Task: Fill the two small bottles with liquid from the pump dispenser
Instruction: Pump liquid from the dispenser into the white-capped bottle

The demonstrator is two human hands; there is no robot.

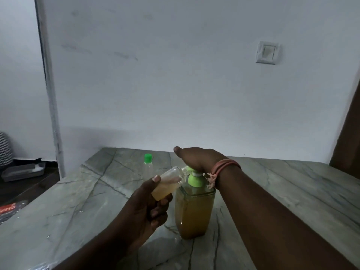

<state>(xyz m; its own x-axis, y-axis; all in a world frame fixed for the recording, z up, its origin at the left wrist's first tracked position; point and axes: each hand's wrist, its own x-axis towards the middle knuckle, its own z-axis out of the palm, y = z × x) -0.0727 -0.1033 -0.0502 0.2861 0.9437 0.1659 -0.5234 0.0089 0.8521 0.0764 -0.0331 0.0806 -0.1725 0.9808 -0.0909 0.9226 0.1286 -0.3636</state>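
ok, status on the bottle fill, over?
Left hand holds small clear plastic bottle tilted, mouth at the spout, partly filled. Right hand atop green pump dispenser. Green-capped second bottle stands behind. Nothing in the way.

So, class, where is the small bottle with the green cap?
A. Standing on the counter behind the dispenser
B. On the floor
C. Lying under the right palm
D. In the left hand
A: the capped bottle stands alone on the counter, beyond the pump dispenser, while the left hand holds a different, uncapped bottle.
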